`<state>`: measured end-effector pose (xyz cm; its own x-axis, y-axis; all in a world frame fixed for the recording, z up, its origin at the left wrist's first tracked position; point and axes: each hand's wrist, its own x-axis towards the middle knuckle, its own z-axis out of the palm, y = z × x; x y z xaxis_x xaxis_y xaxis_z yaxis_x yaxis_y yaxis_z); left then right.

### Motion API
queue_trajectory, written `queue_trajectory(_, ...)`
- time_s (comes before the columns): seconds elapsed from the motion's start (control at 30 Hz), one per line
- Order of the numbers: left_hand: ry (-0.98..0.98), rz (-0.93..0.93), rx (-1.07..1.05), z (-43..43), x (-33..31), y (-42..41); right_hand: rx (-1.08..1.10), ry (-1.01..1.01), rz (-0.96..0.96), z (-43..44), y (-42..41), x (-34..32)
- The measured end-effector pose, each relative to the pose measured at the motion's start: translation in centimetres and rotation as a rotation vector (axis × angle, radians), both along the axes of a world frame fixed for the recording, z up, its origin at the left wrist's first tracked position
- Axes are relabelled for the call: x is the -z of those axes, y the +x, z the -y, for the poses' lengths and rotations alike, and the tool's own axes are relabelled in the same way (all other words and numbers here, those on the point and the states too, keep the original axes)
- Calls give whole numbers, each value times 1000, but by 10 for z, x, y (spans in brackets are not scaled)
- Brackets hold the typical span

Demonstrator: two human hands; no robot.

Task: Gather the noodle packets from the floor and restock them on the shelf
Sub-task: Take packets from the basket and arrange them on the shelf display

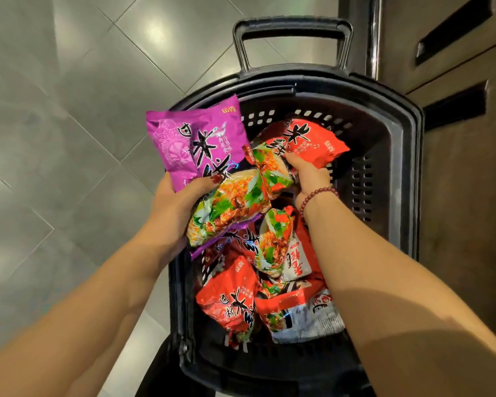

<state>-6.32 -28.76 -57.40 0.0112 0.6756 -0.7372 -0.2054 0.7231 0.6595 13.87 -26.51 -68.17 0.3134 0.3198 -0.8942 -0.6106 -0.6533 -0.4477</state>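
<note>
While our left hand (pixel 175 213) grips a purple packet (pixel 195 144) just above the near-left rim of the basket (pixel 413 167), our right hand (pixel 308 174) reaches down inside it. We press the left thumb, its nail painted red, on the face of the purple packet, and under that packet we hold a second packet (pixel 229 207) in the same grip, with a picture of noodles and greens on it and a purple edge showing below. Our right fingers curl round the lower edge of a red packet (pixel 309 138) that lies tilted against the far wall of the basket, so our two hands are apart, each clamped on its own packet. A bead bracelet (pixel 318 196) sits on our right wrist. More red packets (pixel 232 299) lie heaped in the bottom of the basket, crumpled and overlapping, some with white panels. The basket is black plastic with slotted walls, and its tall handle (pixel 292 27) stands up at the far end. It rests on a grey tiled floor (pixel 69 110), just beside a dark brown cabinet (pixel 455 196) on the right.
</note>
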Motion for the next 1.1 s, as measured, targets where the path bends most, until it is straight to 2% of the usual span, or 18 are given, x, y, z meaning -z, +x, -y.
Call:
queue_trajectory(0.13, -10, -13, 27, 2, -8, 4, 71, -13, 90, 12, -7, -24)
queue_trajectory(0.3, -88, 44, 33, 11, -46, 6, 208, 45, 141, 45, -10, -94)
queue_trajectory(0.53, -43, 132, 144, 15, -153, -7, 347, 209, 122, 108, -11, -256)
queue_trajectory(0.77, -45, 211, 231, 30, -269, -1, 330, 374, 140, 155, -12, -406)
queue_trajectory(0.9, -38, 254, 314, 40, -312, 9, 394, 439, 188, 168, -7, -466)
queue_trajectory(1.1, 131, 222, 455, 35, -372, 64, 382, 554, 347, 188, 28, -525)
